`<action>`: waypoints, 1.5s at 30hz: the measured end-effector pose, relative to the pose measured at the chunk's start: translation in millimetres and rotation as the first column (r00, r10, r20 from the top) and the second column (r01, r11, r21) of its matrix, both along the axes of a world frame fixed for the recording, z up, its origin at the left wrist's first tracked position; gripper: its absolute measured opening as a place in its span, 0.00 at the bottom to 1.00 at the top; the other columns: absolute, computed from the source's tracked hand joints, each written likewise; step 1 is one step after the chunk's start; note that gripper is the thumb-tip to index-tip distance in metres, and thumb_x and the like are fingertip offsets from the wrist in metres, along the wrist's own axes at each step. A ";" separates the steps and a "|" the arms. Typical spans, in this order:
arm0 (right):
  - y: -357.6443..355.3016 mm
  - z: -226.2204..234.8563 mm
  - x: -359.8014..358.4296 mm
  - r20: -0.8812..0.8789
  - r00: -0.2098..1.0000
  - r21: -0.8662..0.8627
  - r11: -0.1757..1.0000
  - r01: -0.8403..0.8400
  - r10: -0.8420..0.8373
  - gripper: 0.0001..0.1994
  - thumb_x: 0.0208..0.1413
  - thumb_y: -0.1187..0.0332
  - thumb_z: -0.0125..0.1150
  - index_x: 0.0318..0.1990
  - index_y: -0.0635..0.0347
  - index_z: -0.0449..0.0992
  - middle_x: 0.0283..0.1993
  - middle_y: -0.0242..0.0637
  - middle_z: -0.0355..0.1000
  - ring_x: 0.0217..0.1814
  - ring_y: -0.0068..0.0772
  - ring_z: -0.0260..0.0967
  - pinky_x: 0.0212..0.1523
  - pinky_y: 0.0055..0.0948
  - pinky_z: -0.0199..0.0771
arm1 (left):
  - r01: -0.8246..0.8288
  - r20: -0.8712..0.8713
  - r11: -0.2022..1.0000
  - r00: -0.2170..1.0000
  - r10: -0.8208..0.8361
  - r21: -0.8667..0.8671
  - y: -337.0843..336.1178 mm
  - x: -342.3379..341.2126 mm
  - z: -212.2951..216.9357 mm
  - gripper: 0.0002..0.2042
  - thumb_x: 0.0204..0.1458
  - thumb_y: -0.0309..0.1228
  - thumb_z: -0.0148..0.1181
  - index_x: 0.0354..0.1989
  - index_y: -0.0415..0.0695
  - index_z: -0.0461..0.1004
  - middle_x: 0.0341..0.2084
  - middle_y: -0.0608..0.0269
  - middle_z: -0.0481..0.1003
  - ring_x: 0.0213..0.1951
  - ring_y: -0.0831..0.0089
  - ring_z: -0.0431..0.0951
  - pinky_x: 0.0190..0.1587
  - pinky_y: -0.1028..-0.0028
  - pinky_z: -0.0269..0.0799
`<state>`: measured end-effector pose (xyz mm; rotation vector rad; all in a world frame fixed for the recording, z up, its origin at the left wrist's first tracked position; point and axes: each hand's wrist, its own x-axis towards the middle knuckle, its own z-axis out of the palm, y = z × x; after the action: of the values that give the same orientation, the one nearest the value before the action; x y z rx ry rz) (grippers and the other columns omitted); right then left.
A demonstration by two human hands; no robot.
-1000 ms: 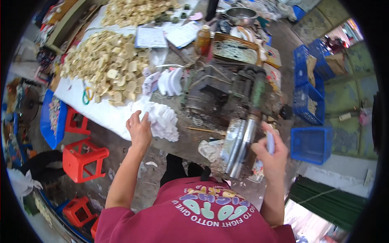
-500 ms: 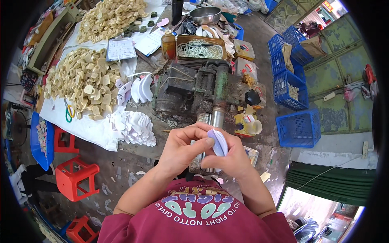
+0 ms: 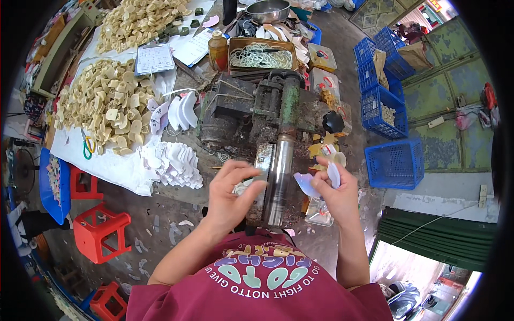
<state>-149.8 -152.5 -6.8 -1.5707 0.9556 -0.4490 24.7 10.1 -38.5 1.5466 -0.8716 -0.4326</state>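
Observation:
My right hand is closed on thin, curved lavender pieces. One lavender piece sticks out to the left of the fingers, while another pale piece stands up between the fingers. On the other side of the metal roller, my left hand is held with thumb and fingers apart and nothing visibly gripped. Between the hands lies the shiny steel roller of a greasy machine. Left of the machine, several curved white pieces lie beside a stacked heap of white pieces.
Beige pieces are heaped on a white sheet at the left, near scissors. A box of cord and a brown bottle stand behind the machine. Blue crates are at right; red stools at left.
My hands were together over the roller around the lavender pieces. They have parted: my left hand let go and moved left, and my right hand carried the pieces right, exposing the roller.

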 end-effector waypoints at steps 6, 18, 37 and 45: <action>14.0 -12.1 23.4 -0.184 0.983 0.003 1.000 -0.013 0.013 0.21 0.50 0.79 0.59 0.55 0.65 0.70 0.29 0.28 0.72 0.28 0.13 0.65 0.28 0.17 0.66 | -0.032 0.258 0.990 0.966 -0.005 0.140 2.6 -6.5 -38.4 0.11 0.40 0.25 0.69 0.35 0.43 0.79 0.33 0.57 0.73 0.38 0.61 0.74 0.41 0.67 0.69; 12.6 13.4 33.5 -0.177 0.977 -0.246 0.966 0.076 -0.122 0.22 0.50 0.77 0.61 0.56 0.62 0.71 0.29 0.25 0.70 0.30 0.13 0.63 0.32 0.16 0.64 | -0.593 0.321 0.805 0.766 0.557 0.019 84.4 135.6 -85.7 0.02 0.48 0.19 0.62 0.29 0.38 0.75 0.27 0.61 0.74 0.32 0.70 0.74 0.39 0.72 0.68; 60.5 48.6 81.1 0.000 0.901 0.056 0.900 -0.433 0.434 0.43 0.41 0.68 0.76 0.66 0.63 0.58 0.36 0.27 0.70 0.32 0.09 0.61 0.33 0.14 0.64 | 0.250 -0.771 0.962 0.589 -0.243 -0.112 -0.4 22.1 53.7 0.05 0.53 0.25 0.61 0.30 0.36 0.77 0.28 0.64 0.76 0.31 0.79 0.75 0.35 0.78 0.72; 20.3 36.6 39.0 0.022 0.994 0.203 0.973 -0.112 0.110 0.25 0.50 0.72 0.63 0.59 0.63 0.69 0.30 0.25 0.72 0.26 0.12 0.65 0.25 0.14 0.65 | 0.173 -0.701 0.951 0.645 -0.305 -0.255 5.8 12.8 38.1 0.02 0.52 0.22 0.61 0.32 0.36 0.78 0.28 0.68 0.75 0.33 0.83 0.72 0.38 0.79 0.67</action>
<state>-110.8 -132.3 29.9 -1.4255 0.8719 -0.2713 37.5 15.9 -0.4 0.9448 -0.4413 -1.0709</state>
